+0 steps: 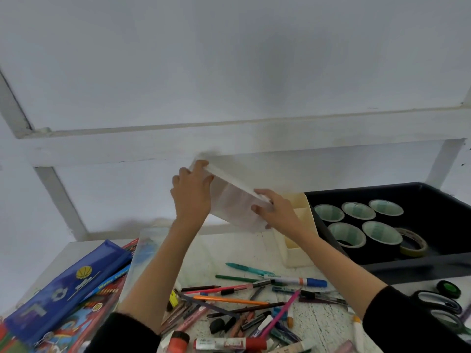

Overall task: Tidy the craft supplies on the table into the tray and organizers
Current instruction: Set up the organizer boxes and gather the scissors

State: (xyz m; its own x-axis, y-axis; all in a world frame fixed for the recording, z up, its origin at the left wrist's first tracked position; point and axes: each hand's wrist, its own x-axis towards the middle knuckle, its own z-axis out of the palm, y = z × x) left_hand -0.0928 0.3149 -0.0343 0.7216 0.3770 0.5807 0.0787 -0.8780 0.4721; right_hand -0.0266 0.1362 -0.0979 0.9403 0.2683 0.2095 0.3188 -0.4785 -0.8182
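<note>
A white box-shaped organizer (233, 200) hangs tilted in the air above the back of the table. My left hand (192, 193) grips its upper left end and my right hand (276, 211) grips its lower right end. Below lies a heap of pens, pencils and markers (244, 301) on the white table (323, 324). To the right stands a black tray (433, 266) holding several tape rolls (359, 211). A cream compartment organizer (297, 253) stands against the tray's left side, partly hidden by my right arm.
A blue pencil case (68, 286) lies on colour pencil boxes at the left. Black scissors (441, 307) and a small green-topped roll (449, 289) lie at the right front. A glue stick (229, 343) sits near the front edge. A white wall with framing rises behind.
</note>
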